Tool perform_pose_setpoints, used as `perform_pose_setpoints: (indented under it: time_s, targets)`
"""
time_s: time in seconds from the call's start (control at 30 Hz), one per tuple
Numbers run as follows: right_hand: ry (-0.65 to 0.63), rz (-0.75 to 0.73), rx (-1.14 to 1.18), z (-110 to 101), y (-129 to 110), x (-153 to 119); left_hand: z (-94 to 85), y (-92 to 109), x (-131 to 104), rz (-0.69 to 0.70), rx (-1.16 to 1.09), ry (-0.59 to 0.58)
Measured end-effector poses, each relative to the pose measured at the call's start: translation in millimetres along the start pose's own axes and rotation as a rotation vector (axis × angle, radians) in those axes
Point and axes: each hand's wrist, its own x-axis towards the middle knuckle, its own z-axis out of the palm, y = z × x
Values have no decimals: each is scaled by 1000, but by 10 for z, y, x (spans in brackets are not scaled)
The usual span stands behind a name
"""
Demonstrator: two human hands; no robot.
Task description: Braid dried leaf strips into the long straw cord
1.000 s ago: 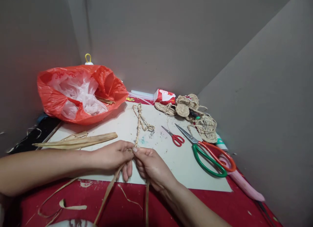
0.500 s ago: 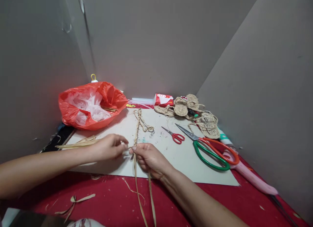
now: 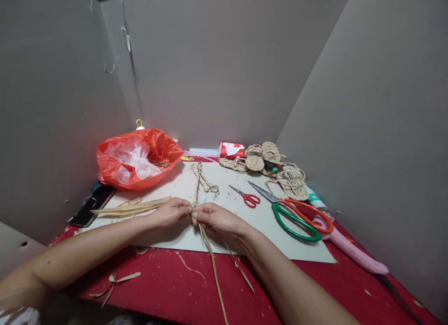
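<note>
Left grip (image 3: 172,213) and right grip (image 3: 219,220) pinch the braid (image 3: 196,190) at its near end

Soft, fairly dim indoor light, its source out of view, leaves the grey walls (image 3: 210,78) dull. A faint shadow lies beneath the left hand (image 3: 172,212) on the pale board (image 3: 266,238); the red bag (image 3: 154,179) shines slightly. Wide-angle stretching lengthens the forearms (image 3: 297,273), and the fine braid (image 3: 196,190) looks soft.
</note>
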Motion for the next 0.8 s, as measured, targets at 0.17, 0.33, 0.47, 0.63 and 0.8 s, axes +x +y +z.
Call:
perform_pose_setpoints:
  time_s: [0.17,0.33,0.47,0.63,0.8]
  targets:
    - [-11,-17,-204,-56,20,7,-61,-135,25,-168,-295,-180]
    - [15,-26,-410,-66,-24,-22,-79,-167,41,-239,-435,-296]
    - [85,-54,-552,3,-33,-52,-56,-168,58,-272,-455,-278]
    - [250,-4,-1052,90,-120,-157,26,-210,59,-206,-335,-140]
    - [235,-23,-979,45,-199,-201,92,-217,37,-152,-303,-49]
